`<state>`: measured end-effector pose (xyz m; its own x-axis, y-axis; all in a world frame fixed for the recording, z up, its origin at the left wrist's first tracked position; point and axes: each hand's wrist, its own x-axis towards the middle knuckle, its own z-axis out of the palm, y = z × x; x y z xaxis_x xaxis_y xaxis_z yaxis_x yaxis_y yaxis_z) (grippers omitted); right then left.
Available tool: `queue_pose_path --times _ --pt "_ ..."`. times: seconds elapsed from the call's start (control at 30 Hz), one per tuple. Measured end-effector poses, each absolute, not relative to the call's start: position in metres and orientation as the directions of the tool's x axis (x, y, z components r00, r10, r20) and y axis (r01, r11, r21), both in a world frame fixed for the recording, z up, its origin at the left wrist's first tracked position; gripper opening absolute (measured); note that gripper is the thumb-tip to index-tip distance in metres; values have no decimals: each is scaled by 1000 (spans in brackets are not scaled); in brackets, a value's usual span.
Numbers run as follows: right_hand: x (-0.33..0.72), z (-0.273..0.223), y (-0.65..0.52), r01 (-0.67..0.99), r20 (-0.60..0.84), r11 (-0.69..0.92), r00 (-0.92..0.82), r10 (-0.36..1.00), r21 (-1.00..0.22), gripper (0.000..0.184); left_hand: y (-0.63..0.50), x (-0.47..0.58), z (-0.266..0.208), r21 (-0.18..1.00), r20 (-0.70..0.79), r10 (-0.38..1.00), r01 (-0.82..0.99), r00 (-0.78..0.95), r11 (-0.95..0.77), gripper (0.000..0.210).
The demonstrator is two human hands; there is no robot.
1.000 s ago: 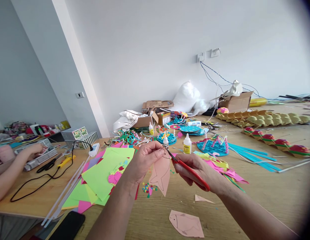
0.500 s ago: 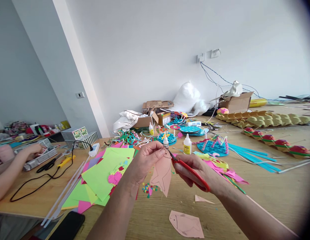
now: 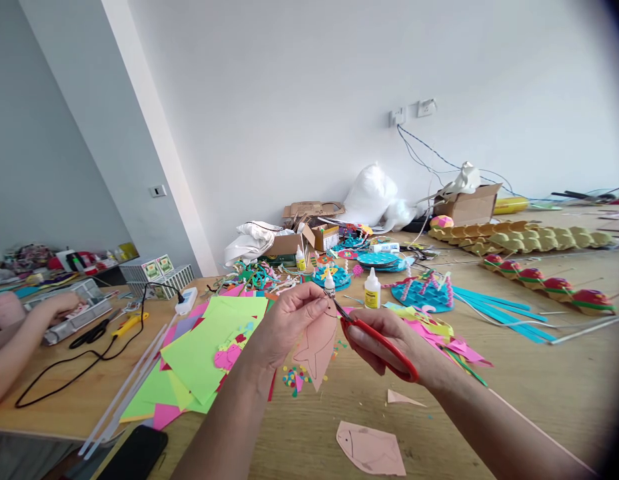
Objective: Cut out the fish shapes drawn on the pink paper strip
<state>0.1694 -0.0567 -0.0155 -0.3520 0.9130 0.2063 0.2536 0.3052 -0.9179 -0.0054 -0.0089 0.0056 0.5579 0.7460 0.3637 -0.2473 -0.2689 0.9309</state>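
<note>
Between its thumb and fingers, my left hand (image 3: 294, 317) pinches the top of a pink paper piece (image 3: 316, 347) with a fish outline drawn on it; the paper hangs down above the table. My right hand (image 3: 384, 337) is closed round the red handles of a pair of scissors (image 3: 389, 350). The scissors' blades point up and left and meet the paper's upper right edge, close to my left fingertips. Lower down on the table lies a second pink paper fish (image 3: 370, 448), with a thin pink offcut (image 3: 405, 398) above it.
Coloured paper sheets (image 3: 214, 333) spread to the left, near a black phone (image 3: 134, 453). A glue bottle (image 3: 372, 290) stands behind my hands. Egg cartons (image 3: 549, 238) and blue strips (image 3: 504, 312) lie on the right. Another person's arm (image 3: 24, 340) reaches into a grey tray at far left.
The hanging paper has swung slightly left and tilted in my left hand. My right hand keeps the scissors at the paper's edge. The whole view has shifted a little.
</note>
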Motion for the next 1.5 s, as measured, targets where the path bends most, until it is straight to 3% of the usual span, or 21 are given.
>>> queue_pose_path --times 0.33,0.5,0.63,0.87,0.97,1.03,1.13,1.2,1.27,1.3,1.37,1.4,1.5 --pt "182 -25 -47 190 215 319 -425 879 -928 51 -8 -17 15 930 320 709 -65 628 -362 14" --pt "196 -26 -42 -6 397 431 -400 826 -902 44 -12 -18 16 902 235 665 96 709 -422 13" --pt "187 -16 -47 72 392 419 -240 888 -905 34 -18 -13 16 849 265 682 170 682 -500 7" --pt "170 -8 -58 153 298 368 -349 889 -917 14 -25 -6 17 774 224 635 261 739 -577 12" --pt "173 -8 -56 123 297 367 -384 875 -922 12 -22 -8 15 811 214 623 219 752 -543 14" --pt "175 -7 -55 136 332 373 -252 909 -918 13 -14 -11 13 863 286 664 116 691 -492 21" --pt "178 -4 -52 101 418 410 75 905 -907 17 4 -14 7 863 505 800 -179 324 -473 25" --pt "178 -4 -51 25 439 446 226 869 -895 19 14 -11 1 814 524 846 -353 103 -461 22" --pt "176 -6 -49 -51 443 479 305 843 -876 21 17 -5 -5 875 417 893 -343 171 -343 20" --pt "175 -8 -48 -77 446 494 328 833 -866 22 16 0 -9 922 361 879 -260 312 -287 23" --pt "171 -12 -47 -97 447 505 342 826 -858 22 9 9 -14 972 209 759 -49 617 -228 31" --pt "169 -14 -46 -96 444 499 337 830 -861 22 5 13 -16 973 179 716 -15 675 -230 32" --pt "160 -18 -46 -82 427 470 300 853 -879 22 -7 24 -17 934 343 718 -138 606 -330 30"
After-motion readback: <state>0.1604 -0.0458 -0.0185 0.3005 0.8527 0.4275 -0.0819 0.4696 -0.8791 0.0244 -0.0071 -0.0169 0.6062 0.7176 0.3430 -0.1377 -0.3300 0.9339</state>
